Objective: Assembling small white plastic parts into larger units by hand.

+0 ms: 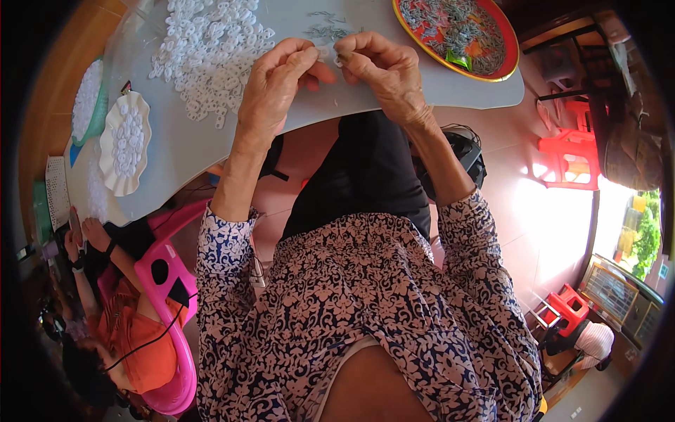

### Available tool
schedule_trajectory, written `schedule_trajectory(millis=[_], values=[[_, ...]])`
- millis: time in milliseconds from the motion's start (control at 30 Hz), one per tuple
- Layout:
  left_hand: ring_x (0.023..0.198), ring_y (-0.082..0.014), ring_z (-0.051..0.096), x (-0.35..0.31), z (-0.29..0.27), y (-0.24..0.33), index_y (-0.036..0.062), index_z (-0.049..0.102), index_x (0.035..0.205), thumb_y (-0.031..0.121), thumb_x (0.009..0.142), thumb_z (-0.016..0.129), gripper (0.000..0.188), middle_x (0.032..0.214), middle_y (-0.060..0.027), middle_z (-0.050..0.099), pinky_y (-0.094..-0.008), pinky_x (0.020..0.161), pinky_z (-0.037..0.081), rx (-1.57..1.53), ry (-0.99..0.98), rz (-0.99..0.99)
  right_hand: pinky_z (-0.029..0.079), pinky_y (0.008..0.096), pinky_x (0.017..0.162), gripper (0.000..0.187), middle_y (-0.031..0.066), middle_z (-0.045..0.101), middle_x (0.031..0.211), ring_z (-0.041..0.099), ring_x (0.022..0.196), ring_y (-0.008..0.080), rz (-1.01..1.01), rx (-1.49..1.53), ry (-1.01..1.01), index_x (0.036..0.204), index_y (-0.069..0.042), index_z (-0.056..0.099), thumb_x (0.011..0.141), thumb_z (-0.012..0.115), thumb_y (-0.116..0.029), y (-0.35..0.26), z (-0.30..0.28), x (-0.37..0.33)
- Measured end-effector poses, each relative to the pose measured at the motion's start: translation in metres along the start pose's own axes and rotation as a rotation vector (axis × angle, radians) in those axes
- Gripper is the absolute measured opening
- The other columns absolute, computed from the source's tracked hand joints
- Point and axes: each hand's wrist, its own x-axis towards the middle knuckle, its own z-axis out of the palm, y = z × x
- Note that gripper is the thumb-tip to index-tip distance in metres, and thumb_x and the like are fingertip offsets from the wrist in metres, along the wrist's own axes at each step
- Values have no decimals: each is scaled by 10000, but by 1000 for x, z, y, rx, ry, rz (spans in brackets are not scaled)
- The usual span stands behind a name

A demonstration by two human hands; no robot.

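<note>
Both hands are raised over the near edge of the grey table, close together with fingertips almost meeting. My left hand (278, 81) is closed in a pinch, with a small white plastic piece (323, 51) at its fingertips. Thumb and forefinger of my right hand (385, 76) are pressed together on something tiny, mostly hidden by the fingers. Left of my hands spreads a heap of small white plastic pieces with holes (211, 60). Just beyond my fingertips lie loose thin grey metal pieces (327, 29).
A red round tray (512, 53) with a gold rim holds many grey metal pieces at the right. A scalloped cream dish (107, 158) and a green basket (100, 116) hold white pieces at left. Another person (144, 344) sits on a pink chair (184, 373). Red stools (573, 158) stand right.
</note>
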Motion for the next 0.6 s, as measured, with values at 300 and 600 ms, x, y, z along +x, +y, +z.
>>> schedule_trajectory(millis=[300,600], values=[[643,-78,522,0,7,0,8,630,903,182,884,574,184,626,1,520,-206,569,364,-216,-8,-30,506,222,697,211,41,637,872,591,769,83,-75,28,20,1035,15,585,847,639,-65,0,6,0],[642,-70,524,-1,13,1,26,641,907,177,871,596,161,648,-4,550,-195,580,359,-258,94,-2,504,218,706,193,48,634,865,596,752,84,-76,-45,63,1015,17,572,837,634,-20,-1,10,0]])
